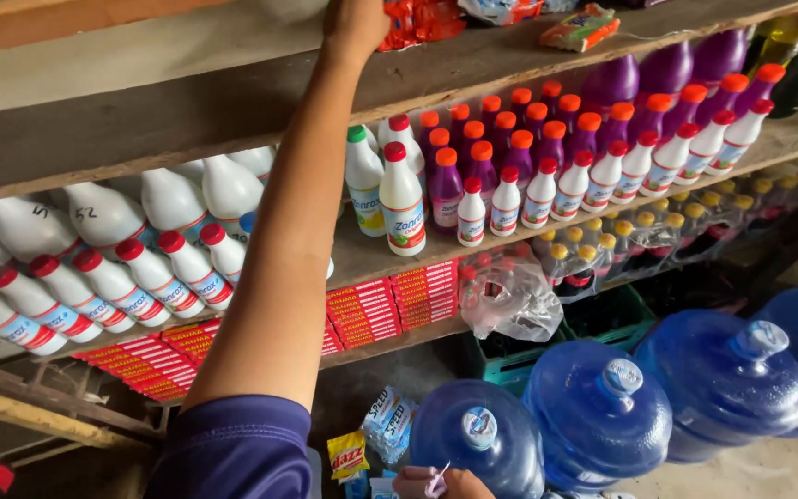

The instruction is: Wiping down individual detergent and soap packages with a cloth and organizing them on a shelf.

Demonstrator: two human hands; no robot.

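Observation:
My left hand is raised to the top wooden shelf, my bare arm stretching up from a dark purple sleeve. The hand rests at the shelf's edge, right beside a bunch of red packets. Its fingers are turned away from me, so a grip cannot be made out. Low at the bottom edge, my right hand pinches a small pale, purplish piece between its fingertips, just in front of a blue water jug.
The middle shelf holds white bottles with red caps and purple bottles with orange caps. White bottles lie on their sides at left. Red boxes stack below. Three big blue jugs, a green crate and small sachets crowd the floor.

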